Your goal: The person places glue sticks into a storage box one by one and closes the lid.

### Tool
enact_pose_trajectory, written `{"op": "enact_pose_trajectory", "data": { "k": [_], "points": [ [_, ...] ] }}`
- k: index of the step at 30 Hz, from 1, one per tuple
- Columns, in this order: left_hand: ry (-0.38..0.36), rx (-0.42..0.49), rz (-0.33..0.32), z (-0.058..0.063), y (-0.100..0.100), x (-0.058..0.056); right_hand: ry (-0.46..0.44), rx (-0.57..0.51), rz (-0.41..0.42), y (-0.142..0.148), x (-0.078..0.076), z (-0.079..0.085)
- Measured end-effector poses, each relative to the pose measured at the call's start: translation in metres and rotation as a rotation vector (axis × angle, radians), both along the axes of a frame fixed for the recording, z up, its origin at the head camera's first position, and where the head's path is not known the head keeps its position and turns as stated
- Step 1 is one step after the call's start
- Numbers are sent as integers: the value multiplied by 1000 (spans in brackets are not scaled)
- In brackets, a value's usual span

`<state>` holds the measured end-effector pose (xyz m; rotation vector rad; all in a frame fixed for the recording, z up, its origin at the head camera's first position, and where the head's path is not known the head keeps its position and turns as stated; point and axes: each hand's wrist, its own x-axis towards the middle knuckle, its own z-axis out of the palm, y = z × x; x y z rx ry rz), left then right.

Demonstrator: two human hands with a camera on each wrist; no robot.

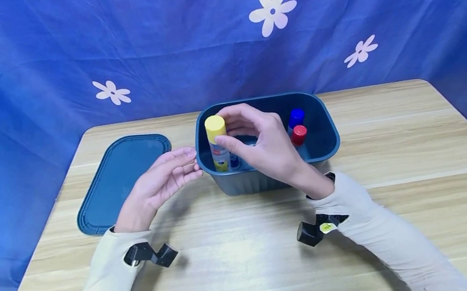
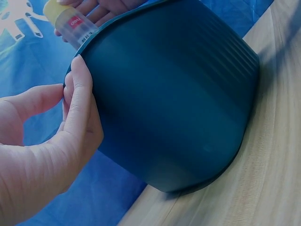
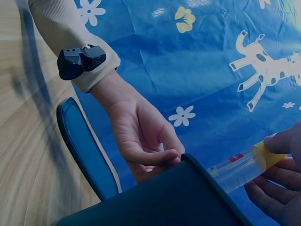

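Note:
My right hand (image 1: 265, 144) pinches the yellow cap of a glue stick (image 1: 218, 145) between thumb and fingers. The glue stick stands upright at the left end of a dark teal plastic bin (image 1: 272, 179), its clear, labelled body partly below the rim. In the right wrist view, the glue stick (image 3: 237, 170) shows a red label patch. My left hand (image 1: 166, 179) is at the bin's left end, with its fingertips touching the rim. Close up in the left wrist view, the fingers of the left hand (image 2: 70, 127) lie fairly straight along the outer wall.
Inside the bin, toward the right, stand a blue-capped item (image 1: 296, 117) and a red-capped item (image 1: 299, 134). A teal lid (image 1: 122, 177) lies flat on the wooden table (image 1: 410, 144) to the left. Behind hangs a blue flowered cloth (image 1: 187, 40).

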<state>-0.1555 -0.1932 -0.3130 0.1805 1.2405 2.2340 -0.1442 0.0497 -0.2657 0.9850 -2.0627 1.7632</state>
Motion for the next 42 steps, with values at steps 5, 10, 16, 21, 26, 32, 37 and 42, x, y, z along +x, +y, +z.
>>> {"op": "enact_pose_trajectory", "data": {
  "k": [5,10,16,21,26,32,37,42],
  "points": [
    [-1,7,-5,0,0,0,-4,7,6,0,-1,-3],
    [7,16,-13,0,1,1,3,32,-3,0,-3,-7],
    [14,18,-18,-1,2,1,-25,73,-2,0,-4,-11],
    [16,25,-21,-2,2,1,-64,185,5,0,-5,-14],
    [14,41,-30,-2,2,1,-88,267,2,0,-5,-13],
    [14,45,-33,-3,2,1,-132,357,-23,0,-6,-14],
    [11,51,-31,-4,1,2,-120,449,-55,-2,-7,-15],
    [16,58,-36,-5,1,2,-132,499,-68,-3,-6,-15]
  ]
}}
